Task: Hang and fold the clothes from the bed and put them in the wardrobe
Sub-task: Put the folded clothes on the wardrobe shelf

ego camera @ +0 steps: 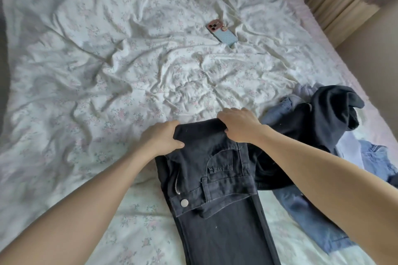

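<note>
Both arms reach forward over the bed point(107, 60); the left hand point(160, 137) and right hand point(239, 123) each grip the jeans' point(215, 189) folded far edge.

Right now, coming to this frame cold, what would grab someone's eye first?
The black jeans in the lower centre stand out against the pale floral sheet, with the left hand and right hand both taking a grip on their far folded edge. To the right lies a heap of dark and blue clothes. Farther up the bed rests a phone, camera side up.
</note>
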